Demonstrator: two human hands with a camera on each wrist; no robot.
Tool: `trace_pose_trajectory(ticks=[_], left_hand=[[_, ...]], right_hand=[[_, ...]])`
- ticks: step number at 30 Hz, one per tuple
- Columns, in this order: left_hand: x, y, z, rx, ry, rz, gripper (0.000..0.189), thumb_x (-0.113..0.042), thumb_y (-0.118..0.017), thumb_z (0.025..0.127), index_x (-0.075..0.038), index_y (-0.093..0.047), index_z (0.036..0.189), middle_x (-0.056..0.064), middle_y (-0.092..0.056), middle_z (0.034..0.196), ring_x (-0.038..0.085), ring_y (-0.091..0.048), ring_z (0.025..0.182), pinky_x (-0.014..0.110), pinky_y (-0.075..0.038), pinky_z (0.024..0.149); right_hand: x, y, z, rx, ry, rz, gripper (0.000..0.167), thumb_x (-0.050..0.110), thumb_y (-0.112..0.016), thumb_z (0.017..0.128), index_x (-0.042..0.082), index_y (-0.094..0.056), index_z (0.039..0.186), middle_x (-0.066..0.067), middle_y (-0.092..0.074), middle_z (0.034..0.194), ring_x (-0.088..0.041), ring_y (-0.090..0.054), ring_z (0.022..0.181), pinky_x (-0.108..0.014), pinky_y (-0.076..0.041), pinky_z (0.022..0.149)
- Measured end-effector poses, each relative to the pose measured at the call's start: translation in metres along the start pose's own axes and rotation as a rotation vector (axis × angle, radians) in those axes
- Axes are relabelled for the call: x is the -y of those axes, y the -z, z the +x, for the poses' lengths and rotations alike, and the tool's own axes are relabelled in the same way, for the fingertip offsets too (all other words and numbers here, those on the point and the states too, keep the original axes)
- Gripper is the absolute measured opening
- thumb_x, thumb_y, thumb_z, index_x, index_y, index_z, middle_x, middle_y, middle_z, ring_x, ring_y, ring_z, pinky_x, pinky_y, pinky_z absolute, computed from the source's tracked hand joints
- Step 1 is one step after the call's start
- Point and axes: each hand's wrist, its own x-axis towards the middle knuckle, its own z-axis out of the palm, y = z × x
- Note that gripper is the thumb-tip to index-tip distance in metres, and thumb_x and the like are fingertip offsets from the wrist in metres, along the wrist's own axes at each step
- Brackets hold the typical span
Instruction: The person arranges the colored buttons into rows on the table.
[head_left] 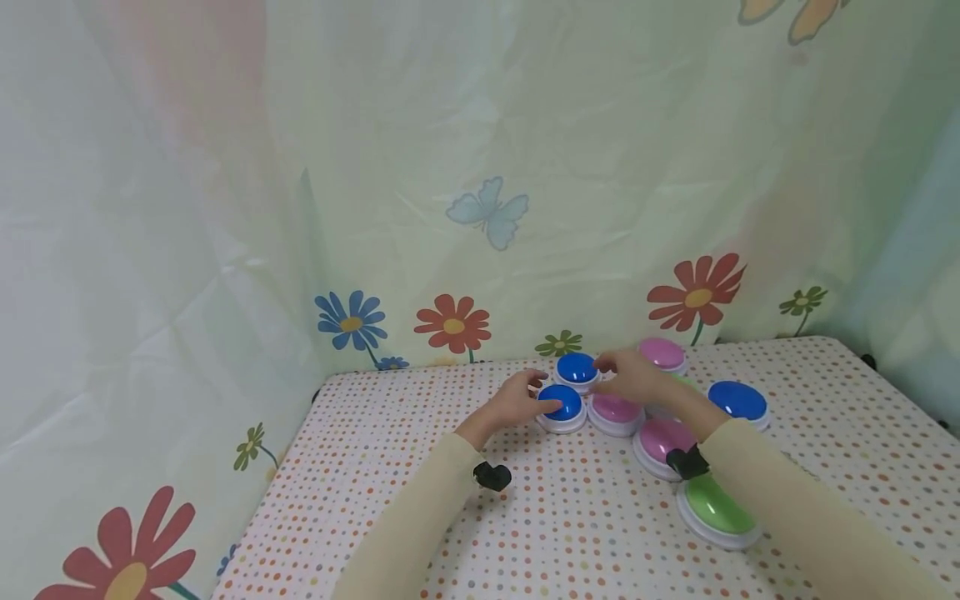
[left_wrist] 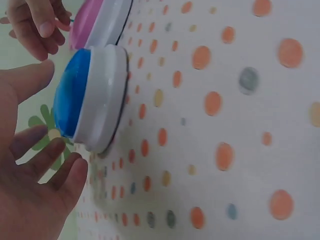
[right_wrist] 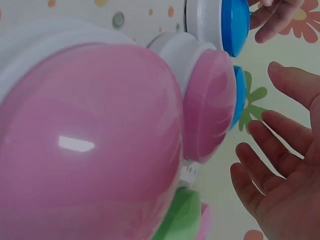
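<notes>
Blue, pink and green domed push buttons on white round bases stand on a dotted tabletop. My left hand (head_left: 516, 400) is at the left side of the front blue button (head_left: 566, 395), fingers spread and holding nothing; in the left wrist view its thumb lies close to the blue dome (left_wrist: 74, 97), and contact is hard to tell. Over the middle pink button (head_left: 617, 409) hovers my right hand (head_left: 636, 380), its loosely bent fingers reaching beside the back blue button (head_left: 576, 367). The right wrist view shows that palm facing the pink dome (right_wrist: 210, 107), apart from it.
Nearer me are another pink button (head_left: 662, 437) and a green button (head_left: 716, 505), partly behind my right sleeve. Beyond the right hand stand a far pink button (head_left: 662, 352), a mostly hidden green button (head_left: 687, 383) and a blue button (head_left: 738, 401). A flowered curtain (head_left: 375, 208) hangs behind the table.
</notes>
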Motion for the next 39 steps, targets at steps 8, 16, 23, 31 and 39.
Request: trace_pose_trajectory(ticks=[8,16,23,31,39], left_hand=[[-0.016,0.011,0.018,-0.028,-0.076,0.060,0.052,-0.029,-0.064,0.095,-0.004,-0.049,0.138,0.013,-0.055,0.130,0.027,-0.053,0.117,0.033,-0.050,0.089],[-0.029,0.007,0.043,-0.019,-0.069,0.138,0.052,-0.025,-0.068,0.092,-0.006,-0.052,0.138,0.011,-0.057,0.127,0.021,-0.055,0.110,0.030,-0.051,0.087],[-0.029,0.006,0.057,-0.016,-0.005,0.156,0.057,-0.024,-0.074,0.088,-0.006,-0.052,0.138,0.011,-0.057,0.129,0.022,-0.054,0.114,0.033,-0.049,0.091],[-0.028,-0.002,0.070,-0.004,-0.042,0.076,0.066,-0.022,-0.078,0.084,-0.007,-0.049,0.141,0.007,-0.057,0.131,0.023,-0.053,0.118,0.033,-0.048,0.094],[-0.018,-0.008,0.074,-0.013,-0.018,0.059,0.067,-0.020,-0.082,0.080,-0.007,-0.052,0.138,0.005,-0.059,0.126,0.022,-0.056,0.112,0.034,-0.049,0.092]], right_hand=[[0.000,0.010,0.013,0.013,-0.045,0.003,0.056,0.025,-0.071,0.090,-0.008,-0.052,0.130,-0.029,-0.054,0.127,-0.043,-0.053,0.113,-0.051,-0.049,0.090],[-0.005,0.013,0.028,0.040,-0.127,-0.005,0.058,0.023,-0.074,0.087,-0.008,-0.051,0.131,-0.029,-0.053,0.127,-0.044,-0.051,0.116,-0.053,-0.046,0.094],[-0.010,0.009,0.044,0.075,-0.163,0.005,0.063,0.023,-0.078,0.083,-0.008,-0.051,0.131,-0.028,-0.053,0.127,-0.041,-0.051,0.115,-0.051,-0.045,0.096],[-0.017,0.003,0.049,0.020,-0.137,0.026,0.064,0.019,-0.080,0.079,-0.010,-0.051,0.128,-0.028,-0.054,0.123,-0.041,-0.052,0.110,-0.053,-0.045,0.094],[-0.020,-0.011,0.049,0.033,-0.176,0.147,0.069,0.018,-0.081,0.078,-0.010,-0.048,0.131,-0.028,-0.054,0.127,-0.042,-0.051,0.114,-0.055,-0.042,0.098]])
